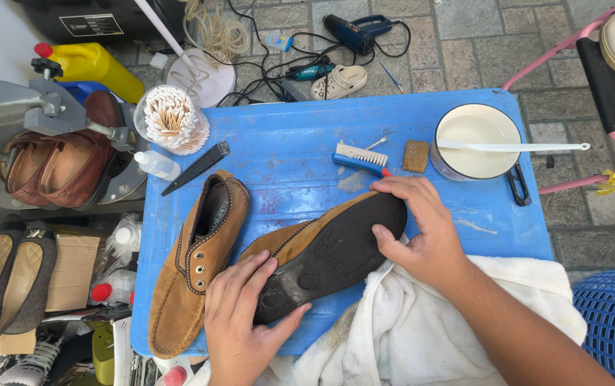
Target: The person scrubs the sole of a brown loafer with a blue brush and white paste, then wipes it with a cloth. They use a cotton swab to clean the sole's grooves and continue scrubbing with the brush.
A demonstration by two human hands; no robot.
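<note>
On the blue table (pixel 286 154), both hands gripped 1 tan suede shoe (pixel 325 250) sole-up: left hand (pixel 239 318) clasping its heel, right hand (pixel 422 232) its toe, beside the second shoe (pixel 197 268).

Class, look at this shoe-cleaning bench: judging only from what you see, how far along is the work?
Looks done: nothing clearly; both tan suede shoes look alike. In hand: the left hand and right hand hold one shoe on its side, dark sole showing, over a white towel. Left: the second shoe lies untouched on the blue table; the brush and bowl of white liquid sit unused.
</note>
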